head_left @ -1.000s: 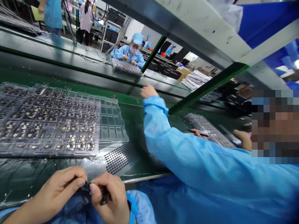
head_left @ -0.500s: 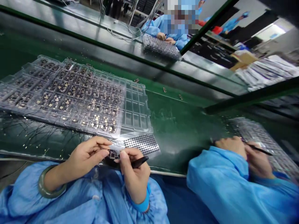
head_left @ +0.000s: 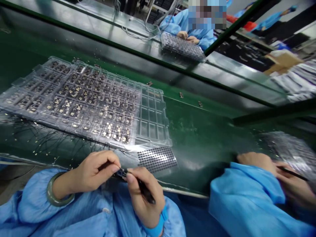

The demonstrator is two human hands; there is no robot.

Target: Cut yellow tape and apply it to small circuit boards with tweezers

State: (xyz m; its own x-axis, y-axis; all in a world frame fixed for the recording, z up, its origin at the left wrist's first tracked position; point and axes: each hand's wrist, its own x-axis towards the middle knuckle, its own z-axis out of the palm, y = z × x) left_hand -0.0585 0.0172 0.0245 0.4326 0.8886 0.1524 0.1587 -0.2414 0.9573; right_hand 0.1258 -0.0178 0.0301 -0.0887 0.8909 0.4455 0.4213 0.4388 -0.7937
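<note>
Near the bench's front edge my left hand (head_left: 97,171), with a green bangle at its wrist, pinches a small circuit board (head_left: 120,172) between thumb and fingers. My right hand (head_left: 148,192) is closed around a black pen-like tool (head_left: 145,192), its fingertips at the board's right side. Just behind the hands lies a sheet of small black squares (head_left: 158,159). Clear plastic trays (head_left: 154,115) with many small boards stand behind and to the left; their right columns hold no boards. Thin black wires (head_left: 49,131) lie along the trays' front edge.
At the right, a co-worker's sleeve (head_left: 244,194) and hands with a dark tool are close by, beside another tray (head_left: 288,144). A green metal bar (head_left: 148,67) crosses behind the trays. Across the bench a person works over a tray (head_left: 182,47). Loose small parts (head_left: 181,95) lie behind.
The view has shifted, so the scene sits further right. The black tool in my right hand now points more steeply down towards me, and the board between my hands is tilted differently.
</note>
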